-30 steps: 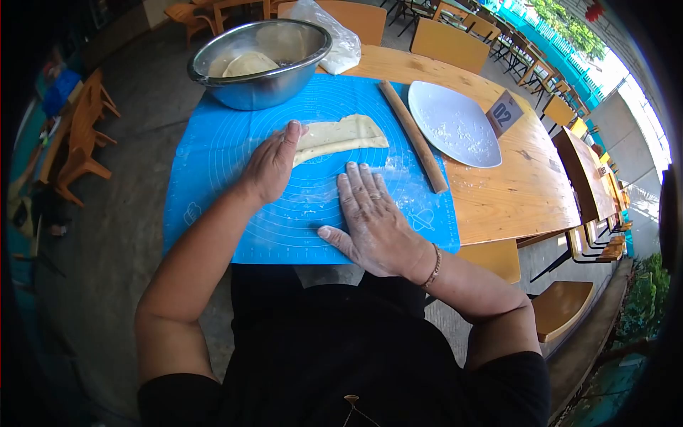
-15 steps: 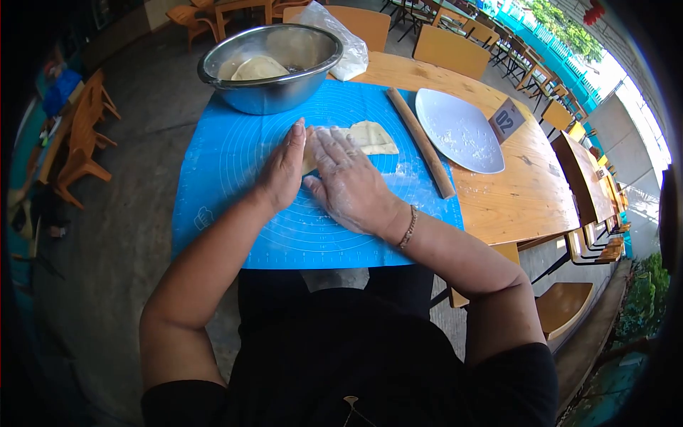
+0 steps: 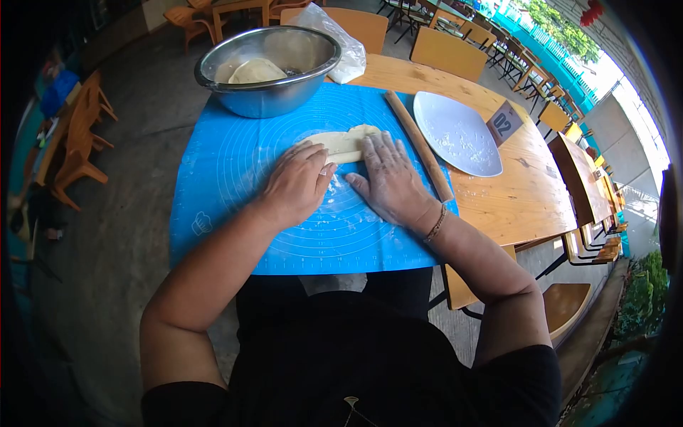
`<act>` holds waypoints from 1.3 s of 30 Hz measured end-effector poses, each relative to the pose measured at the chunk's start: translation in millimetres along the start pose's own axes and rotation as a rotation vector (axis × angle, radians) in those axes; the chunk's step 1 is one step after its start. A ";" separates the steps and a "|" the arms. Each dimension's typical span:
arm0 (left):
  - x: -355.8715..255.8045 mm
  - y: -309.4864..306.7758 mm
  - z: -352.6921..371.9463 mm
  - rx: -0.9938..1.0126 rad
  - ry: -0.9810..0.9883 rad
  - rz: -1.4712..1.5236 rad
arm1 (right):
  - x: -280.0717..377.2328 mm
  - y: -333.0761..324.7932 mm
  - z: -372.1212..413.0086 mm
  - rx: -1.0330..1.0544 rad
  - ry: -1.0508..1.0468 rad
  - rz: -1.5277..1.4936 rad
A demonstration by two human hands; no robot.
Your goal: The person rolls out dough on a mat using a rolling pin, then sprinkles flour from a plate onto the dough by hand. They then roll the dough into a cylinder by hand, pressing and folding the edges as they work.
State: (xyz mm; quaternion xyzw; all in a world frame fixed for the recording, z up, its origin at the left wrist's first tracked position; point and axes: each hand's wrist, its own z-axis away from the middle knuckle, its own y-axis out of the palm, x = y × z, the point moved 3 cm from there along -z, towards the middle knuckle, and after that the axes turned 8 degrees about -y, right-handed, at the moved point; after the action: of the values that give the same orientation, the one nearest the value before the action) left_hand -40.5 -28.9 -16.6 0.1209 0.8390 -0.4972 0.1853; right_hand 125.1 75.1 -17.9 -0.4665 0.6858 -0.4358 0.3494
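A flattened piece of pale dough (image 3: 340, 146) lies on the blue silicone mat (image 3: 235, 245), with its near edge folded into a thick lip. My left hand (image 3: 299, 186) bends its fingers over the dough's left end, the thumb at the near edge. My right hand (image 3: 390, 176), dusted with flour, lies with fingers stretched out on the dough's right end, its thumb out to the side on the mat. Flour is smeared on the mat between my hands. A wooden rolling pin (image 3: 420, 147) lies to the right of my right hand.
A steel bowl (image 3: 274, 102) at the back left holds a lump of dough (image 3: 257, 71). Behind it is a clear plastic bag (image 3: 346, 53). A floury white plate (image 3: 459, 139) and a number card (image 3: 504, 124) stand on the wooden table (image 3: 516, 203) at right.
My hands have moved apart, the left turning palm down onto the dough and the right shifting right. More of the dough, with its folded near edge, now shows between them.
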 end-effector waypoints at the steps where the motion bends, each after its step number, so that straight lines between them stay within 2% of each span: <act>1: -2.1 -2.5 -0.1 0.028 -0.009 0.062 | 12.6 -0.3 -0.9 -0.073 -0.104 0.006; 2: -1.1 -1.8 0.8 0.031 -0.007 0.060 | 24.3 3.9 -3.0 -0.127 -0.159 -0.079; 4: 1.7 -5.7 3.0 -0.112 0.067 -0.016 | 42.0 2.7 -10.9 -0.108 -0.205 -0.138; 9: 7.4 -13.0 6.4 -0.082 0.018 0.045 | 36.9 -4.0 -20.4 -0.130 -0.316 -0.237; 14: 2.0 -18.1 5.9 -0.029 -0.047 0.022 | -11.8 -11.2 -20.7 -0.182 -0.183 -0.121; 16: 2.7 -19.5 5.4 -0.028 -0.057 -0.093 | -27.2 -25.9 -30.8 0.142 0.011 -0.119; 17: 3.9 -19.1 5.2 -0.027 -0.059 -0.093 | -27.2 -34.7 -39.4 0.144 0.010 -0.120; 19: 5.7 -18.1 3.8 -0.024 -0.058 -0.062 | -25.2 -60.9 -59.0 -0.103 -0.033 -0.223; 24: 11.2 -20.3 0.3 0.034 -0.108 0.011 | -2.5 -106.2 -129.6 -0.192 -0.075 -0.180; 26: 11.4 -20.1 -0.8 0.062 -0.117 0.040 | -5.5 -96.1 -168.6 -0.363 -0.199 -0.242; 28: 10.9 -21.6 -1.9 0.098 -0.156 0.048 | -30.0 -58.4 -228.4 -0.216 -0.489 0.098; 30: 10.0 -22.9 -3.8 0.131 -0.179 0.050 | -46.8 -3.9 -288.7 -0.011 -0.455 0.323; 32: 9.7 -24.1 -5.3 0.158 -0.209 0.051 | -20.3 -14.6 -287.7 0.340 -0.256 0.191; 33: 9.3 -24.2 -6.2 0.178 -0.223 0.047 | -14.3 -19.5 -287.6 0.335 -0.261 0.191; 35: 10.5 -23.2 -6.2 0.198 -0.239 0.039 | -8.7 -15.2 -280.3 0.780 -0.030 -0.185; 37: 11.3 -21.0 -6.0 0.173 -0.194 0.029 | -23.4 19.1 -292.1 0.775 -0.060 -0.109; 39: 10.4 -20.1 -6.9 0.206 -0.213 0.025 | -33.6 39.5 -294.6 0.869 -0.102 -0.119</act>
State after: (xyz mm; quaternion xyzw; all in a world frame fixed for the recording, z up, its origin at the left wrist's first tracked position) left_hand -59.0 -32.2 -2.2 0.0962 0.7574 -0.5885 0.2662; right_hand -138.3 194.2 58.7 -0.3357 0.3928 -0.6795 0.5208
